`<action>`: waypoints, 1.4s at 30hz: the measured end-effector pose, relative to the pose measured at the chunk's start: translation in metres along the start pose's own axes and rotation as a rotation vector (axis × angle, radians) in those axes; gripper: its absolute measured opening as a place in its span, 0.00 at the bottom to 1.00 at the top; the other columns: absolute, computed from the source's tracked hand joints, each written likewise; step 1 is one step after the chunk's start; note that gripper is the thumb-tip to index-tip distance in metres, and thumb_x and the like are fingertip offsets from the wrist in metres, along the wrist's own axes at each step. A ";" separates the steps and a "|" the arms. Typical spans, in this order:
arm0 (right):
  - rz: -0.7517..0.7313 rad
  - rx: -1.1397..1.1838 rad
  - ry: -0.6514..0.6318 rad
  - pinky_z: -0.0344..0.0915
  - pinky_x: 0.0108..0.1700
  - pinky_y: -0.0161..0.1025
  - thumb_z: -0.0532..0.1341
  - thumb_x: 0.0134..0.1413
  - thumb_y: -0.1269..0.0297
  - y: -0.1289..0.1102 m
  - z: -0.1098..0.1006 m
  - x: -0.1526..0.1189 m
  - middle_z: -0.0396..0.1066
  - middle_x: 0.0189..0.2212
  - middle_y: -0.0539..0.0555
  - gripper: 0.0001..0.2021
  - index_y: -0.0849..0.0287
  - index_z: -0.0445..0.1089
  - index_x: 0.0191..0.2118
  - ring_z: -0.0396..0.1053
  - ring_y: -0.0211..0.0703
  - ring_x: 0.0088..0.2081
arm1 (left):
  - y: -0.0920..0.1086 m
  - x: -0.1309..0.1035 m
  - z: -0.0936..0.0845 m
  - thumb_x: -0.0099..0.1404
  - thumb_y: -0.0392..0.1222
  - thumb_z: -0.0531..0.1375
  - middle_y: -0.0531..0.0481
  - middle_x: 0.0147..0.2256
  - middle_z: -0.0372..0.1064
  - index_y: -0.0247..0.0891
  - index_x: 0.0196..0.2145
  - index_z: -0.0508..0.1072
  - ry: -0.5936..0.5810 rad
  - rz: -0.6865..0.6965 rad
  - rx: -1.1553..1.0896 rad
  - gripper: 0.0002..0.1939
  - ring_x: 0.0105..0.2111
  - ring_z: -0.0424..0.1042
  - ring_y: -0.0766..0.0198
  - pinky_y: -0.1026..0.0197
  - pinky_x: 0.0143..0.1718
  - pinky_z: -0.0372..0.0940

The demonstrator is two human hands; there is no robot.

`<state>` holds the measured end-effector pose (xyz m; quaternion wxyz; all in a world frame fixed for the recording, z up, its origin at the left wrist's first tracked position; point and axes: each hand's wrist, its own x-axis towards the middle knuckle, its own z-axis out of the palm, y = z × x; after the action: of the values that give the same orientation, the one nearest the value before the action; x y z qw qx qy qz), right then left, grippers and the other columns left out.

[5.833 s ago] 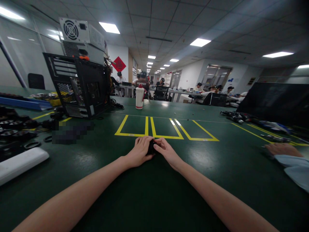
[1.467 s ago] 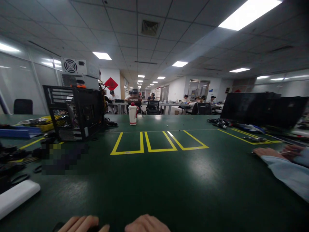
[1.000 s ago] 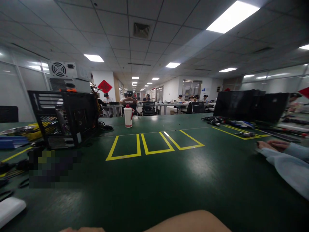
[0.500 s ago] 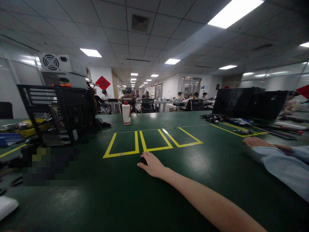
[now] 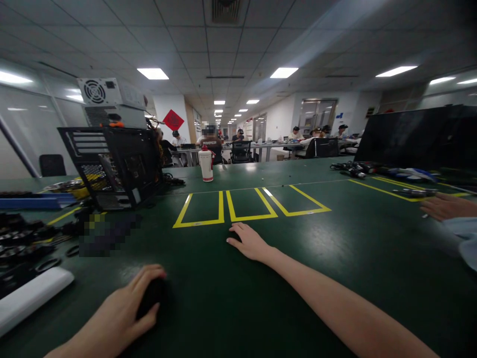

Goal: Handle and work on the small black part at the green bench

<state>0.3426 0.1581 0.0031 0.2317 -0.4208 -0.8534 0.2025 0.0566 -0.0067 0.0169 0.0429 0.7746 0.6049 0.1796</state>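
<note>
My left hand (image 5: pixel 124 308) is low at the left, with fingers and thumb curved around a dark rounded object (image 5: pixel 151 297). That object is black against the dark table, so its kind is hard to make out. Farther forward, my right hand (image 5: pixel 249 242) rests on the green table (image 5: pixel 208 308), thumb apart from its slightly bent fingers. A dark patch shows under its palm; I see no held thing there. Just beyond its fingertips are yellow tape outlines (image 5: pixel 253 217) on the tabletop.
At left stand an open black computer case (image 5: pixel 115 166) with power supplies (image 5: pixel 100 92) on top, cables, and a white bar-shaped thing (image 5: pixel 35 296). A white bottle (image 5: pixel 206 165) stands behind the outlines. Another person's hand (image 5: pixel 443 206) and dark monitors (image 5: pixel 402 136) are at right.
My left hand has come into view at the lower left with the dark object. The view has turned slightly left and down. My right hand stays by the tape outlines.
</note>
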 end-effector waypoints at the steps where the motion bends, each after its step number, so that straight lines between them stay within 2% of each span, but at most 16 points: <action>1: 0.001 0.029 0.013 0.55 0.49 0.46 0.52 0.49 0.53 0.001 0.000 0.001 0.60 0.49 0.55 0.20 0.57 0.61 0.47 0.57 0.47 0.50 | 0.015 0.019 0.005 0.56 0.43 0.52 0.50 0.47 0.59 0.45 0.47 0.55 -0.058 0.040 -0.055 0.20 0.38 0.67 0.61 0.60 0.40 0.63; 3: 0.007 0.098 0.071 0.57 0.47 0.44 0.51 0.50 0.55 0.004 0.001 0.003 0.63 0.44 0.55 0.16 0.57 0.63 0.43 0.60 0.45 0.46 | 0.044 0.061 0.019 0.56 0.43 0.52 0.50 0.45 0.59 0.45 0.47 0.54 -0.125 0.096 -0.135 0.20 0.34 0.68 0.61 0.59 0.35 0.64; 6: 0.043 0.220 0.223 0.59 0.43 0.43 0.49 0.52 0.57 0.009 0.001 0.007 0.66 0.38 0.55 0.14 0.58 0.65 0.39 0.64 0.43 0.40 | 0.072 0.123 0.045 0.54 0.43 0.54 0.49 0.43 0.60 0.44 0.46 0.55 -0.040 0.120 -0.152 0.21 0.35 0.68 0.59 0.57 0.34 0.64; 9: 0.079 0.385 0.251 0.61 0.41 0.42 0.48 0.52 0.56 0.014 0.002 0.010 0.67 0.36 0.54 0.15 0.59 0.64 0.39 0.65 0.41 0.38 | 0.083 0.166 0.067 0.54 0.44 0.54 0.47 0.42 0.61 0.42 0.45 0.56 0.012 0.100 -0.147 0.20 0.35 0.68 0.57 0.56 0.34 0.63; 12: 0.116 0.541 0.195 0.61 0.44 0.41 0.54 0.48 0.59 0.020 0.003 0.014 0.67 0.38 0.55 0.15 0.60 0.63 0.42 0.65 0.41 0.40 | 0.085 0.186 0.080 0.54 0.44 0.54 0.46 0.43 0.61 0.41 0.45 0.56 0.062 0.115 -0.146 0.20 0.38 0.67 0.54 0.55 0.36 0.63; 15: 0.159 0.657 0.147 0.60 0.45 0.42 0.57 0.45 0.65 0.022 0.000 0.018 0.67 0.39 0.56 0.16 0.62 0.62 0.42 0.65 0.40 0.41 | 0.080 0.191 0.085 0.55 0.43 0.55 0.46 0.45 0.60 0.42 0.47 0.55 0.070 0.142 -0.198 0.22 0.40 0.66 0.54 0.53 0.39 0.62; 20: 0.160 0.711 0.058 0.61 0.44 0.44 0.57 0.45 0.67 0.018 -0.008 0.020 0.68 0.37 0.56 0.15 0.62 0.62 0.42 0.65 0.41 0.40 | 0.064 0.194 0.085 0.53 0.49 0.58 0.41 0.50 0.55 0.39 0.55 0.42 -0.053 0.156 -0.475 0.38 0.44 0.64 0.54 0.52 0.44 0.59; 22: 0.113 0.722 0.056 0.61 0.44 0.45 0.57 0.45 0.68 0.017 -0.010 0.018 0.67 0.37 0.55 0.14 0.61 0.63 0.41 0.65 0.41 0.40 | 0.060 0.193 0.084 0.54 0.49 0.58 0.40 0.51 0.53 0.37 0.54 0.44 -0.078 0.202 -0.528 0.36 0.47 0.61 0.54 0.52 0.47 0.57; 24: 0.046 0.757 0.061 0.61 0.45 0.44 0.58 0.44 0.69 0.017 -0.009 0.016 0.66 0.39 0.54 0.14 0.60 0.62 0.41 0.65 0.41 0.40 | 0.058 0.190 0.083 0.55 0.46 0.57 0.41 0.51 0.52 0.37 0.54 0.46 -0.054 0.258 -0.518 0.33 0.49 0.58 0.54 0.52 0.48 0.56; 27: -0.042 0.811 0.067 0.60 0.47 0.43 0.59 0.42 0.71 0.015 -0.006 0.012 0.64 0.41 0.52 0.15 0.58 0.61 0.40 0.64 0.40 0.43 | 0.059 0.179 0.078 0.56 0.43 0.57 0.42 0.52 0.50 0.39 0.55 0.43 0.004 0.354 -0.436 0.33 0.50 0.57 0.54 0.51 0.49 0.55; 30: -0.061 0.824 0.071 0.57 0.50 0.42 0.60 0.40 0.73 0.011 -0.002 0.008 0.64 0.41 0.51 0.16 0.58 0.61 0.40 0.63 0.40 0.45 | 0.060 0.167 0.072 0.57 0.42 0.55 0.42 0.53 0.48 0.39 0.55 0.42 0.036 0.420 -0.354 0.33 0.52 0.54 0.55 0.51 0.52 0.52; 35: -0.024 0.825 0.115 0.58 0.49 0.43 0.57 0.45 0.66 0.004 0.003 0.006 0.65 0.39 0.52 0.11 0.58 0.62 0.39 0.64 0.39 0.43 | 0.059 0.158 0.065 0.59 0.46 0.53 0.42 0.53 0.47 0.40 0.55 0.41 0.033 0.421 -0.334 0.31 0.52 0.53 0.55 0.50 0.52 0.51; 42: 0.008 0.768 0.126 0.58 0.50 0.42 0.57 0.46 0.64 0.007 0.008 0.009 0.64 0.41 0.53 0.15 0.59 0.60 0.43 0.63 0.39 0.44 | 0.058 0.159 0.064 0.59 0.47 0.53 0.43 0.52 0.48 0.40 0.54 0.42 0.017 0.404 -0.362 0.30 0.51 0.55 0.56 0.52 0.51 0.54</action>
<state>0.3378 0.1687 -0.0052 0.4235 -0.3183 -0.6980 0.4818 0.1637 0.1392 0.0097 0.1388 0.8578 0.3967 0.2960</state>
